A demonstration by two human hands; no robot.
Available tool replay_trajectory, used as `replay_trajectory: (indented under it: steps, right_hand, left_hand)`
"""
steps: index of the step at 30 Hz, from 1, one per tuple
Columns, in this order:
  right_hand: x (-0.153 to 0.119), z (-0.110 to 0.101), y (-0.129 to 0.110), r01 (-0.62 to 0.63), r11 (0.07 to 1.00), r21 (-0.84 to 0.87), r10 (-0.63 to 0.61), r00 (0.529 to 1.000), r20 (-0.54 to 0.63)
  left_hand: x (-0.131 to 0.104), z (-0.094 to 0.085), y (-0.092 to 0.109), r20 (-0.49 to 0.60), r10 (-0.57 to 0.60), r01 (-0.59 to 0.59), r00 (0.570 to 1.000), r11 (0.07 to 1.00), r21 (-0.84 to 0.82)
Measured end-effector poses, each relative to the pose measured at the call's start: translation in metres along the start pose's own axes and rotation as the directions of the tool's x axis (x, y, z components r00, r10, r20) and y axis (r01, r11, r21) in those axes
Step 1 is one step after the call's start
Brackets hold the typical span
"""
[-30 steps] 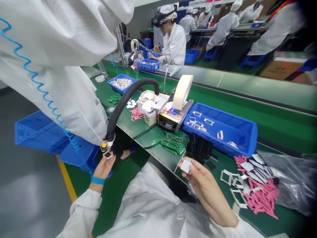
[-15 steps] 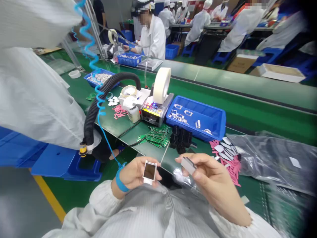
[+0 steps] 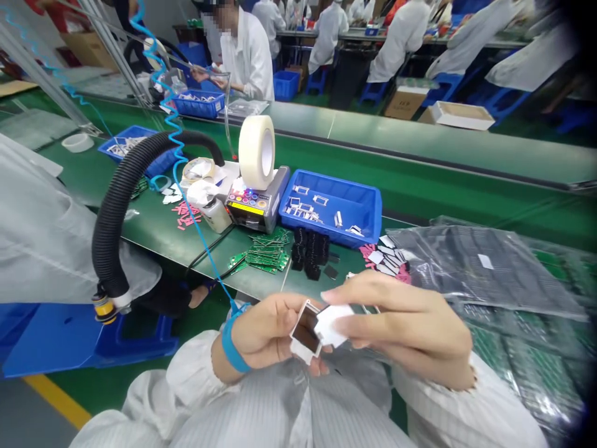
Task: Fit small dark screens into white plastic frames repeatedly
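Note:
In my left hand [image 3: 268,333], with a blue band round the wrist, is a small white rectangular frame [image 3: 298,351] with a dark brown panel inside it. My right hand [image 3: 401,323] pinches a flat white piece [image 3: 333,325] with a dark edge. That piece overlaps the right side of the frame; whether the two touch I cannot tell. Both hands are closed on their parts, close together in front of my body. Beyond them on the bench are green circuit boards [image 3: 268,250] and black parts [image 3: 308,252].
A blue bin [image 3: 377,214] holds several white frames. Left of it stands a tape dispenser [image 3: 254,218] with a tape roll [image 3: 256,152] on top. A black hose [image 3: 105,230] and coiled blue cord [image 3: 175,137] hang at left. Plastic bags [image 3: 448,249] lie at right. A co-worker [image 3: 252,56] sits opposite.
My right hand has moved left and brought the white piece over the frame. The frame has tilted in my left hand. The head view has turned to the right.

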State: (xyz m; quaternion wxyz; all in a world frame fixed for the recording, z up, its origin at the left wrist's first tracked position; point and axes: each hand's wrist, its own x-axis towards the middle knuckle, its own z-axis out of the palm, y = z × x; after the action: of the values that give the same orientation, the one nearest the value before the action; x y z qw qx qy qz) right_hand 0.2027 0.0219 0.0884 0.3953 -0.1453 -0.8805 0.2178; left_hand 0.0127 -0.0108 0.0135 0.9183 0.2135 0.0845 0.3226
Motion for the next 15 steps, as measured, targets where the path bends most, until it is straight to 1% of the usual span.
replay_trajectory:
  steps: [1,3,6,8,10,13,15]
  right_hand:
    - [0.001,0.001,0.0,0.017,1.0,-0.001,-0.017,0.999,0.048]
    - [0.001,0.004,0.001,0.04,0.999,0.009,-0.041,0.994,0.105]
    - [-0.001,0.008,0.005,0.062,0.998,0.03,-0.065,0.989,0.134]
    - [-0.001,0.008,0.006,0.05,0.998,0.04,-0.056,0.984,0.171]
    - [-0.002,0.01,0.003,0.037,0.999,-0.009,-0.035,0.978,0.205]
    - [-0.008,0.014,-0.005,0.018,0.991,-0.131,0.011,0.976,0.217]
    - [-0.021,0.015,-0.006,-0.029,0.988,-0.151,0.063,0.973,0.221]
  left_hand:
    - [0.001,0.001,0.0,0.002,-0.007,0.007,1.0,1.0,0.001]
    - [0.003,0.002,-0.001,0.011,-0.023,0.023,1.0,1.0,-0.012]
    - [0.006,0.004,-0.001,0.021,-0.048,0.048,0.999,0.998,-0.035]
    - [0.006,0.005,-0.002,0.011,-0.071,0.072,0.997,0.997,-0.035]
    - [0.006,0.003,-0.005,-0.001,-0.073,0.073,0.997,0.997,-0.029]
    - [0.0,-0.007,-0.014,0.012,-0.079,0.079,0.997,0.996,-0.033]
    - [-0.005,-0.02,-0.021,0.012,-0.1,0.1,0.995,0.995,-0.029]
